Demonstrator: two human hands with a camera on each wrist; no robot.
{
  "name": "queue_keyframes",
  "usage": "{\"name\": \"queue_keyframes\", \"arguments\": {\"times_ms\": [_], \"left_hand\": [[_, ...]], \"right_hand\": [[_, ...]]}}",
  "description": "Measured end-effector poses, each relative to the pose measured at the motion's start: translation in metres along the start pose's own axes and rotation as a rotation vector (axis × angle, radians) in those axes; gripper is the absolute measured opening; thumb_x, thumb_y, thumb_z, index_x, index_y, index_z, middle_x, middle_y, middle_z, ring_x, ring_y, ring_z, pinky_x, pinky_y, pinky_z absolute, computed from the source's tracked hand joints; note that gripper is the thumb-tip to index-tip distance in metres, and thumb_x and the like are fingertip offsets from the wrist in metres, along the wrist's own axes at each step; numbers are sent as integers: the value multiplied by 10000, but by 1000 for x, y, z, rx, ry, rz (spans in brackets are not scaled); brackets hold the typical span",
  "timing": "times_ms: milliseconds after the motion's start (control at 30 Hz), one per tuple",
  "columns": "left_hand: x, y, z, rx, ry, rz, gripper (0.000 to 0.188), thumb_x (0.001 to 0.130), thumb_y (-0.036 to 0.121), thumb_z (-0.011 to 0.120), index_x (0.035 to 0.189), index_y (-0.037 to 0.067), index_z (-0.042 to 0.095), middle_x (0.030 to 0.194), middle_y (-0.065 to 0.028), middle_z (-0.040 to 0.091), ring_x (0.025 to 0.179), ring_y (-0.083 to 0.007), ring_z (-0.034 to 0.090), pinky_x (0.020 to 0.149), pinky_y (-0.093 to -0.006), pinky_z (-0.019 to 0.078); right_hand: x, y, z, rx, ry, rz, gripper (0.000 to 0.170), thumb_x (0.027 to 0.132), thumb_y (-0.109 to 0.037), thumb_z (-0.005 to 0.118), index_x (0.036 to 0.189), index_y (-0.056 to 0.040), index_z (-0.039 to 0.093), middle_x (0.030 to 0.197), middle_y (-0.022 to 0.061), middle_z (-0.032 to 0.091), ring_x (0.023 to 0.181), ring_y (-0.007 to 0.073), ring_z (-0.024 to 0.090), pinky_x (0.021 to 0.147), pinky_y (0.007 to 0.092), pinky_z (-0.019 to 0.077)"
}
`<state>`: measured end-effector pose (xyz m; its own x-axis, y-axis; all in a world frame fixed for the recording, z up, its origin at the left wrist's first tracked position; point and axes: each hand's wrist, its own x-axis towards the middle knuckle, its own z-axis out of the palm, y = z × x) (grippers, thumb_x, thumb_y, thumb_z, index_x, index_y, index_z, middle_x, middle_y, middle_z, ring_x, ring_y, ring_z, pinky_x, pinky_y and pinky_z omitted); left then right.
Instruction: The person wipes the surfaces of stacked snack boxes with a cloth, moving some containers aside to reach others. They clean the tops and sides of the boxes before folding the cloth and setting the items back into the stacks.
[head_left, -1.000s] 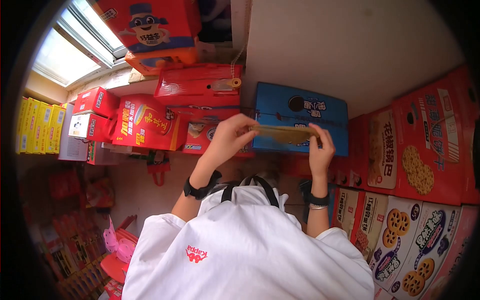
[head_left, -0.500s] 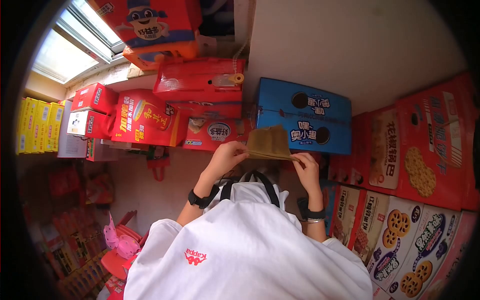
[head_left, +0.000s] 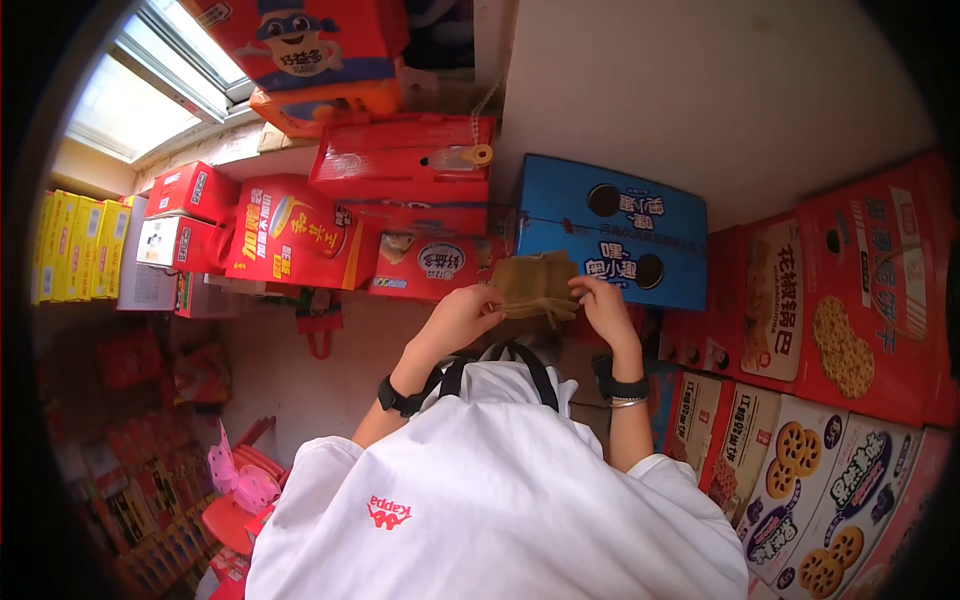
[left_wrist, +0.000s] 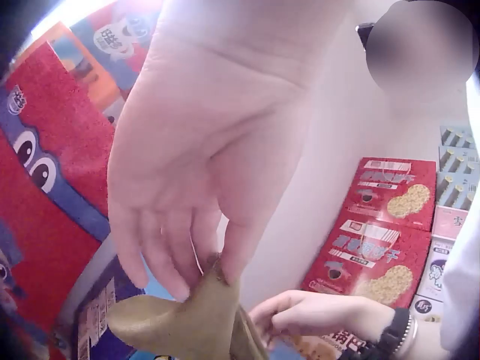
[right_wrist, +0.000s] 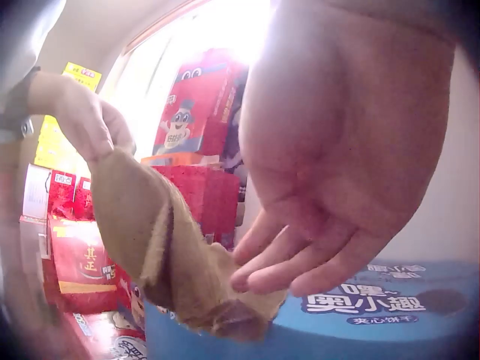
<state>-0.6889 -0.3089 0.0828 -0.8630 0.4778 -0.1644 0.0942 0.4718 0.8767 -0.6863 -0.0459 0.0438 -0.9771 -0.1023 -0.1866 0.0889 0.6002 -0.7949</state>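
Note:
An olive-brown cloth [head_left: 532, 285], creased and partly folded, hangs in front of my body in the head view. Finger and thumb of my left hand [head_left: 462, 318] pinch it at one end; the left wrist view shows the cloth [left_wrist: 184, 322] drooping from those fingertips. My right hand [head_left: 608, 318] is at the cloth's other side. In the right wrist view, the right hand's fingers [right_wrist: 281, 259] reach out loosely, tips right by the crumpled lower end of the cloth [right_wrist: 142, 225], with no grip on it showing. Behind the cloth stands a blue carton [head_left: 610, 230].
Red drink cartons [head_left: 300, 235] line the left and back, beneath a window [head_left: 150, 90]. Stacked biscuit boxes [head_left: 850, 300] rise on the right. A pink butterfly-shaped piece [head_left: 240, 475] sits on a red chair [head_left: 228, 525] at lower left.
Earlier both hands held the cloth stretched between them, and it swung upward into a wide sheet. Now the right hand has let go and moved left, and the cloth looks more bunched.

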Motion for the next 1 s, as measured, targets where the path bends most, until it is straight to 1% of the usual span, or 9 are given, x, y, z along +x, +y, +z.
{"name": "queue_keyframes", "arguments": {"times_ms": [100,233,433,533,600,700,833,900,1000], "left_hand": [[-8,-1,4,95,52,-6,217,750,112,630,912,-28,594,829,-155,603,750,-256,619,674,-317,486],[-11,-10,7,105,62,0,191,744,109,619,895,-6,598,822,-150,587,748,-274,609,672,-346,479],[-17,-13,8,134,80,27,153,743,98,609,873,16,598,819,-145,574,739,-287,601,661,-368,473],[-19,-15,7,166,85,21,152,745,94,607,877,18,601,831,-143,577,741,-291,602,662,-365,475],[-21,-13,4,162,91,11,154,746,94,606,881,18,602,838,-141,580,742,-295,602,664,-363,476],[-26,-12,-2,107,116,-21,190,734,93,588,903,11,614,845,-146,586,765,-274,611,689,-338,485],[-25,-9,-7,127,121,-31,172,740,88,595,891,8,610,848,-140,585,772,-269,614,687,-339,484],[-27,-6,-6,168,119,-16,158,747,88,605,879,2,607,843,-134,586,779,-265,617,687,-336,485],[-25,3,-11,59,136,-3,174,737,73,586,897,6,603,849,-140,572,755,-262,605,677,-333,482]], "right_hand": [[17,-4,11,-133,214,-147,263,784,-22,497,1036,-29,571,947,158,567,845,320,575,731,376,462],[36,0,25,-131,191,-65,295,802,-67,533,1097,-59,546,1008,150,521,870,315,557,726,379,457],[37,17,37,-201,285,-59,223,797,-122,587,1009,-56,563,1006,129,500,784,303,566,675,374,455],[30,17,36,-131,318,19,157,788,-133,604,917,-45,586,941,116,540,755,301,579,659,368,459],[27,24,32,-54,420,20,111,770,-100,625,849,-24,611,790,97,584,651,204,592,613,304,457],[28,55,36,4,495,-9,116,762,-80,628,860,-20,618,758,104,604,676,207,613,607,303,468],[17,24,27,-210,535,-106,120,768,-111,612,864,-39,611,820,113,602,732,243,605,627,345,459],[10,5,29,-70,544,4,112,768,-100,606,865,-45,618,811,115,603,699,249,602,616,331,460],[1,-3,29,4,509,-49,147,790,-113,599,919,-44,612,850,125,616,691,241,616,633,309,472]]}}
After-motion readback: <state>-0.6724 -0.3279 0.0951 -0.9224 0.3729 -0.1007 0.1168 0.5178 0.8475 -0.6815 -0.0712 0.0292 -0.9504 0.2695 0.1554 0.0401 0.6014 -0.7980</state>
